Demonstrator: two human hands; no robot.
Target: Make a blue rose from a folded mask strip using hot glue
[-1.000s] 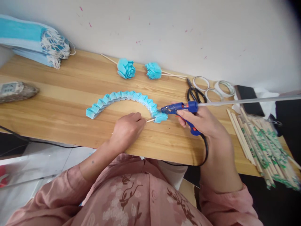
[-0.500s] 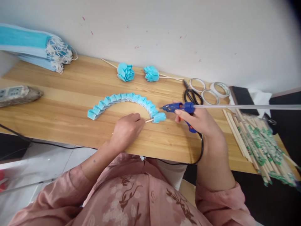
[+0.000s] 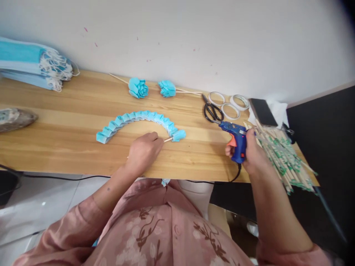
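My left hand (image 3: 145, 151) is closed on a thin wooden stick (image 3: 168, 140) tipped with a small blue bud (image 3: 179, 135). The bud lies against the right end of an arc of folded blue petals (image 3: 135, 116) on the wooden table. Off to the right, my right hand (image 3: 253, 149) is wrapped round the grip of a blue glue gun (image 3: 235, 135) with an orange trigger. Its nozzle points left, near the black scissors (image 3: 213, 112), and a long clear glue stick trails out behind it.
Two blue paper flowers (image 3: 138, 88) on sticks lie near the wall. Rolls of tape (image 3: 239, 102), a phone (image 3: 263, 112) and bundled wrapped chopsticks (image 3: 280, 159) are at the right. A stack of blue face masks (image 3: 22, 61) sits far left. The gun's black cord (image 3: 239, 169) hangs over the front edge.
My right hand has carried the glue gun away from the bud, to the right, and turned it. My left hand still holds the stick in place. The view has shifted a little rightward.
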